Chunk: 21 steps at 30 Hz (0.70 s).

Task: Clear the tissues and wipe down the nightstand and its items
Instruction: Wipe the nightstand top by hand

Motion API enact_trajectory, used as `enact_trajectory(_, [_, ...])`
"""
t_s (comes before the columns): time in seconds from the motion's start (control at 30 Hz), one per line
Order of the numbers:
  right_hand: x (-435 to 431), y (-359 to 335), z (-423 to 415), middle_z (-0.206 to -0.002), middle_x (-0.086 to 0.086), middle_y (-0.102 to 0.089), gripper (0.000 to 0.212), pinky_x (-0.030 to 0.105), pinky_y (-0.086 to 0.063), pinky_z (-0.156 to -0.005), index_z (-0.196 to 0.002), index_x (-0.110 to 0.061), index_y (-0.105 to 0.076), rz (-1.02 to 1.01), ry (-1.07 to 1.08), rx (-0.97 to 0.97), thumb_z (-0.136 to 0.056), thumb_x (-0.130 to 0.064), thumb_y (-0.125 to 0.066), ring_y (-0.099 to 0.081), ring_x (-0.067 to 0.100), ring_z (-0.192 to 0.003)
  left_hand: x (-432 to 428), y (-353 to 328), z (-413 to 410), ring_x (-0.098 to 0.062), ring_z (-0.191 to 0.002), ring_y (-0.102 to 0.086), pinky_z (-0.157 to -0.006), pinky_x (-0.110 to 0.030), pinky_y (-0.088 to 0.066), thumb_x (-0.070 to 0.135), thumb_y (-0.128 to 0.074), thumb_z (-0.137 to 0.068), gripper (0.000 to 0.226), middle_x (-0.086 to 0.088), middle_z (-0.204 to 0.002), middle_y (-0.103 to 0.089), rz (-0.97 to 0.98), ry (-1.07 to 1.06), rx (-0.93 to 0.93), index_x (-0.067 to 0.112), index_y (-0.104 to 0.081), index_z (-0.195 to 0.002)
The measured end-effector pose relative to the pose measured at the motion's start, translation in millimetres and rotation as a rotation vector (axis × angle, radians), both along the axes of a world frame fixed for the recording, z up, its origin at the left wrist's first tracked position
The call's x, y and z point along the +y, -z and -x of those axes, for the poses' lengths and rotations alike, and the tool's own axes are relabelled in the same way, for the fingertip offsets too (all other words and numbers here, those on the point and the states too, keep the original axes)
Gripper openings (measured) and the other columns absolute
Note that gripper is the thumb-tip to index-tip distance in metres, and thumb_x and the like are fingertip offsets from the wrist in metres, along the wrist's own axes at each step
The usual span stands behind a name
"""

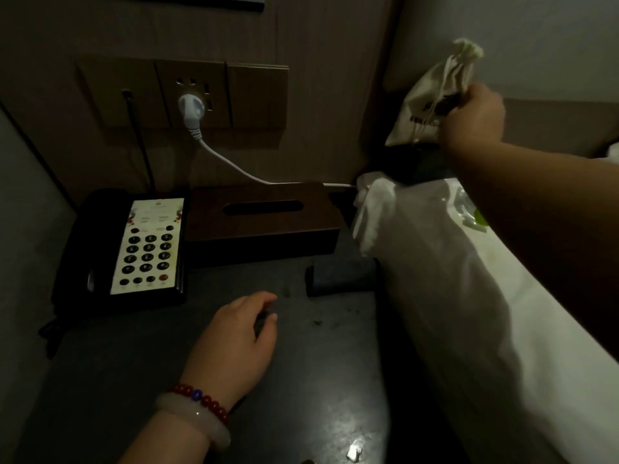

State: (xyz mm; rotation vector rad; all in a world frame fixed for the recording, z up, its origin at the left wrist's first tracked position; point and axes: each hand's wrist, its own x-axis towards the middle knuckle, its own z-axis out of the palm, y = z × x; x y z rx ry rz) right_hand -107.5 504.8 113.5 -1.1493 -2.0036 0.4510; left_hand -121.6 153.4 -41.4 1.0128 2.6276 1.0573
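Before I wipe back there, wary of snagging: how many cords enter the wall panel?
2: a white plug in the middle socket, and a thin black cord from the left plate, dropping behind the telephone. Others may be hidden.

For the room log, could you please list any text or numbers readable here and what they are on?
Nothing reads clearly.
Telephone faceplate: print and key digits too blurred.
Cloth pouch in the right hand: dark lettering, blurred, partly covered.
White plastic bag: green logo, no legible words.
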Motion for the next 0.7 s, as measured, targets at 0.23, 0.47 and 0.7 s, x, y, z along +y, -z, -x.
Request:
enact_trajectory(0.23, [-6,1,-2,-0.139,0.014,-0.038,0.041,0.044,-0.032,-0.106,-0.132,-0.01,-0.042,0.136,0.152,-0.179,-0.093,-0.016,-0.05,-0.038,0.033,-0.128,-1,-1,0,0.002,-0.102,-0.042,-0.085,-0.013,-0.036,0.032,-0.048,-0.095,0.035,0.019,-0.109,-0.043,0.013,-0.005,0.018,0.031,-0.048,-0.13])
enact_trajectory(0.47, [-21,21,1,-0.155,0.011,-0.015,0.065,0.037,-0.02,-0.112,-0.15,-0.007,-0.009,0.065,0.209,-0.067,-0.095,-0.013,-0.042,-0.029,0.032,-0.135,-5,-6,-1,-0.004,-0.111,-0.048,-0.089,-0.017,-0.041,0.033,-0.047,-0.095,0.036,0.011,-0.122,-0.052,0.007,0.005,0.022,0.03,-0.048,-0.131])
enact_trajectory(0.7, [-33,30,-6,-0.157,0.015,-0.008,0.067,0.033,-0.013,-0.117,-0.148,0.002,-0.003,0.025,0.143,0.053,-0.095,-0.011,-0.042,-0.018,0.028,-0.143,-10,-9,5,-0.007,-0.113,-0.047,-0.088,-0.017,-0.039,0.032,-0.047,-0.095,0.036,0.008,-0.123,-0.052,-0.002,-0.004,0.023,0.029,-0.047,-0.131])
